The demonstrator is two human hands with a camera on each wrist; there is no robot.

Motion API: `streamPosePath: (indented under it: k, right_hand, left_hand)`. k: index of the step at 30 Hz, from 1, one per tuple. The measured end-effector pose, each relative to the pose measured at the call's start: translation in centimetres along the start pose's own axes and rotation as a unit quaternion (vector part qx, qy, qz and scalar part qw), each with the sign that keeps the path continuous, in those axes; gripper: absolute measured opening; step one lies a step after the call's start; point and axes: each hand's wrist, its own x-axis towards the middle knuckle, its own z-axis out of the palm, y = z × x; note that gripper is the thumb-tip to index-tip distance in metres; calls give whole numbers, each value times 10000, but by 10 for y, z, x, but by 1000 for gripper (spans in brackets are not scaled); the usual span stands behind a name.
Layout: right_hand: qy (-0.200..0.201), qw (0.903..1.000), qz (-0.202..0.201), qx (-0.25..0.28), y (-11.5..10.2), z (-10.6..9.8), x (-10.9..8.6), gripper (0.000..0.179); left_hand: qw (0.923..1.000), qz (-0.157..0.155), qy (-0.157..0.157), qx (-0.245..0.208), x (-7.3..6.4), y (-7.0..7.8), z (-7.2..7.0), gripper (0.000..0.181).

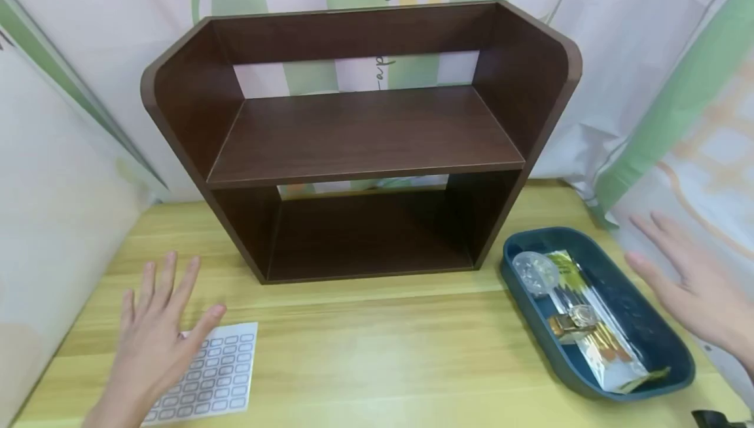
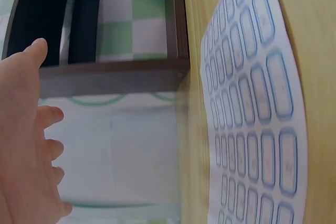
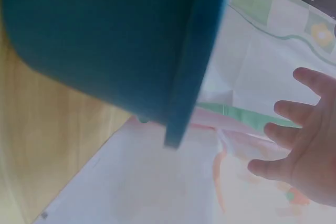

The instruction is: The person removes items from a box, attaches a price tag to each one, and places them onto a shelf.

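Note:
My left hand (image 1: 154,331) is spread, fingers apart, over a white sheet of blue-bordered labels (image 1: 226,369) at the front left of the table. In the left wrist view the label sheet (image 2: 252,108) lies flat beside the hand (image 2: 26,145), which holds nothing. On the right, my right hand (image 1: 698,284) is stretched out just past a dark blue tray (image 1: 533,343), fingers straight and empty. Inside the tray are a round clear container (image 1: 536,273), a small gold-brown object (image 1: 571,324) and a clear packet of slim brushes (image 1: 601,343).
A dark brown two-tier shelf (image 1: 365,133) stands at the back middle of the wooden table (image 1: 365,349). Patterned curtains (image 1: 660,153) hang behind and on both sides. A small black object (image 1: 713,419) shows at the lower right corner.

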Motion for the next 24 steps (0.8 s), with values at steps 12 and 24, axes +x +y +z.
streamPosePath:
  k: [12,24]
  right_hand:
    - [-441,9975,277,470,17,-9,-15,55]
    - [-1181,9900,406,662,39,-21,-13,55]
  left_hand:
    - [9866,317,-217,-1585,15,44,23,76]
    - [9255,731,-595,-3669,48,107,47,80]
